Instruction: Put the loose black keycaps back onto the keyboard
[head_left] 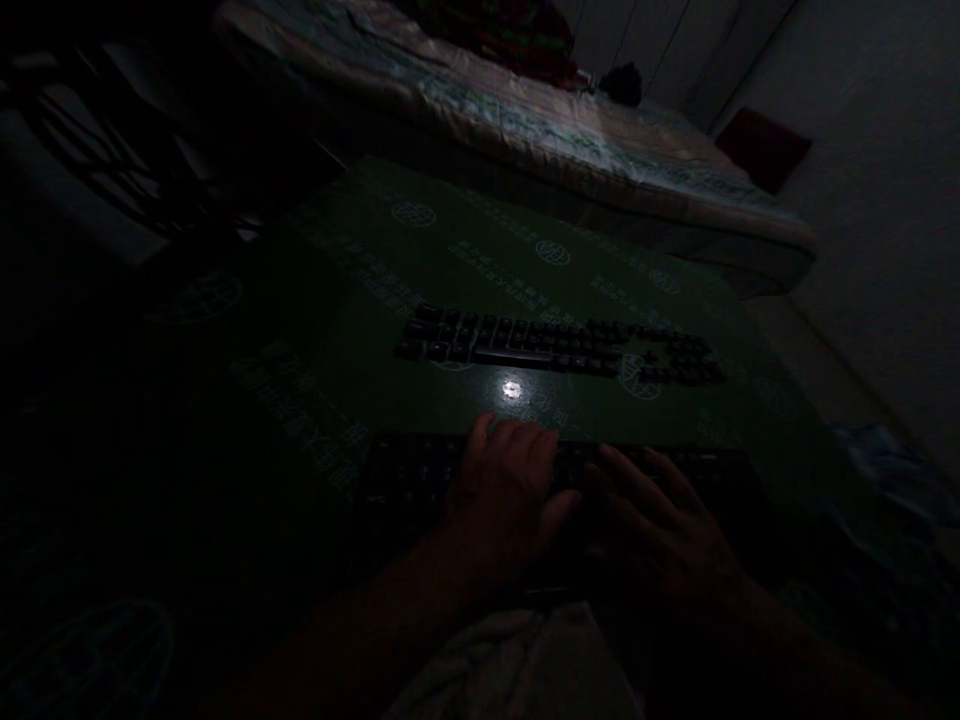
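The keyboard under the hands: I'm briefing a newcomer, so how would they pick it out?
Find the green tabletop, then its near side. The dark keyboard lies there beneath the left hand and right hand. Unlike the keycaps beyond it, no green shows between its keys.

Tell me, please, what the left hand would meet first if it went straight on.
The left hand would probably meet the loose keycaps beyond the keyboard, though its height is unclear in this dimness.

Very dim; 1 glare spot [511, 389] on green tabletop [337, 310]; keyboard [573, 462] in shadow

Keyboard [573, 460], loose keycaps [525, 355] on green tabletop [330, 340]
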